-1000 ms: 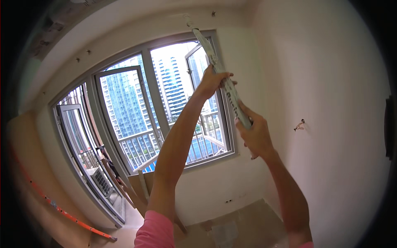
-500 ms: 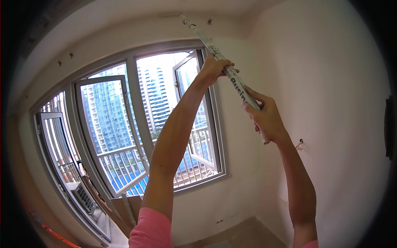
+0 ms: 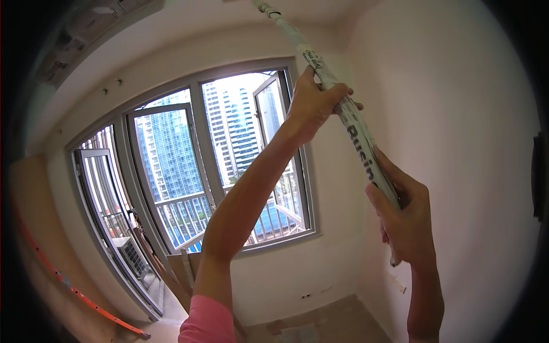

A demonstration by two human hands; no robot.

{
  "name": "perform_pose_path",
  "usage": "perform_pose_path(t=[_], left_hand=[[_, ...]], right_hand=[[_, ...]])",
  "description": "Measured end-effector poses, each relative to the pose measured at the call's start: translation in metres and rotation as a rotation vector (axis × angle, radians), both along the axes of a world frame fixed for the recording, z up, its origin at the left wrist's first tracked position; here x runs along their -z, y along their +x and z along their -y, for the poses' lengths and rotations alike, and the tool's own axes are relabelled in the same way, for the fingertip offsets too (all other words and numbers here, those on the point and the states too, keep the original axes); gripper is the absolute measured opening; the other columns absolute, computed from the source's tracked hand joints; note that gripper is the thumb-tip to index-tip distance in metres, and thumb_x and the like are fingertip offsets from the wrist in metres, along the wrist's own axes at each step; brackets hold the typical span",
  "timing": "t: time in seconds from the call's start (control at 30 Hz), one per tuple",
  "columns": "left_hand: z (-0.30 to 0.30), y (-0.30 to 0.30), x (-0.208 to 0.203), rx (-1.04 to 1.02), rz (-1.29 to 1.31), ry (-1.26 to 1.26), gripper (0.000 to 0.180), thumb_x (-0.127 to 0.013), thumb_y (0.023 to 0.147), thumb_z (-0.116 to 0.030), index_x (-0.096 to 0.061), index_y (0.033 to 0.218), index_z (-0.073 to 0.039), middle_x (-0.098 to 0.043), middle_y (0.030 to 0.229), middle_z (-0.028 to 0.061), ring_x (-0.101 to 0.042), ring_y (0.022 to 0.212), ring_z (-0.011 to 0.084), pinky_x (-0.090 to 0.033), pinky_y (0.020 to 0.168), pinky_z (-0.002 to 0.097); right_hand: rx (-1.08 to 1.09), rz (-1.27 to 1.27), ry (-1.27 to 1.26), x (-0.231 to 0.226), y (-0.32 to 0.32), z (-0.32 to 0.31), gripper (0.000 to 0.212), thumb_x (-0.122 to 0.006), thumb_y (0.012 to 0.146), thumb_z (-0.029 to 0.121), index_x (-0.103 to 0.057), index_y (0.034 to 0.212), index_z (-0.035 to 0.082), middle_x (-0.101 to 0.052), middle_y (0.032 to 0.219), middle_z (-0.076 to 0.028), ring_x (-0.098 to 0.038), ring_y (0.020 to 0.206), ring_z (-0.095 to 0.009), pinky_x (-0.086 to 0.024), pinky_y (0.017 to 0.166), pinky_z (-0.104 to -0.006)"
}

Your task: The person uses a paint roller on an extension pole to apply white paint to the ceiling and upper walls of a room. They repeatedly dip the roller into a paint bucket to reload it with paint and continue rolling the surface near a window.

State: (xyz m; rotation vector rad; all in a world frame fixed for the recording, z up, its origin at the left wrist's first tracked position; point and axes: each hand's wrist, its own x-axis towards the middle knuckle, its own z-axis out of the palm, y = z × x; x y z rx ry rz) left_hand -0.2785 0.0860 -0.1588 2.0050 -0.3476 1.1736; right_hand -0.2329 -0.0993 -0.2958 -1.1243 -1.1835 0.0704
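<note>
A long pole (image 3: pixel 353 130) wrapped in printed newspaper slants from the top of the picture down to the right. My left hand (image 3: pixel 317 103) is closed around its middle, with the thumb lying across the paper. Farther down, my right hand (image 3: pixel 407 220) grips the pole near its lower end, fingers wrapped about it. The lower tip (image 3: pixel 394 262) pokes out below my right hand. At the top the pole runs up toward the ceiling (image 3: pixel 223 23), and its upper end is mostly cut off by the picture's edge.
Ahead is a grey-framed window (image 3: pixel 197 171) with open sashes, and towers outside. A plain wall (image 3: pixel 457 143) rises at the right. An orange ladder rail (image 3: pixel 86 306) stands at the lower left, near brown boards (image 3: pixel 183 271). Wires (image 3: pixel 398 284) stick out of the right wall.
Both hands and the pole have come down and to the right, closer to me. The pole's upper end has moved toward the top edge. The view has shifted, showing more at the left.
</note>
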Motion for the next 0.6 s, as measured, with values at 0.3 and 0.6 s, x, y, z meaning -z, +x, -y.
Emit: perform_pose_path(t=[0.3,0.6], left_hand=[[-0.072,0.001,-0.026,0.008,-0.011,0.012,0.038,-0.061,0.088,-0.008,-0.044,0.115,0.013,-0.062,0.098,0.0232,-0.07,0.085,0.0334,-0.061,0.076,0.0401],[-0.185,0.016,-0.071,0.014,-0.033,-0.029,0.041,-0.064,0.086,-0.004,-0.043,0.113,0.018,-0.063,0.093,0.0274,-0.07,0.085,0.0348,-0.061,0.077,0.0392]], right_hand=[[-0.055,0.058,0.044,-0.02,0.006,-0.061,0.051,-0.056,0.09,0.011,-0.046,0.14,0.004,-0.051,0.066,-0.001,-0.044,0.044,-0.006,-0.042,0.041,-0.0252],[0.006,0.15,0.048,-0.068,0.026,-0.166,0.051,-0.059,0.088,0.017,-0.051,0.136,0.002,-0.06,0.074,-0.008,-0.053,0.049,-0.011,-0.048,0.046,-0.0282]])
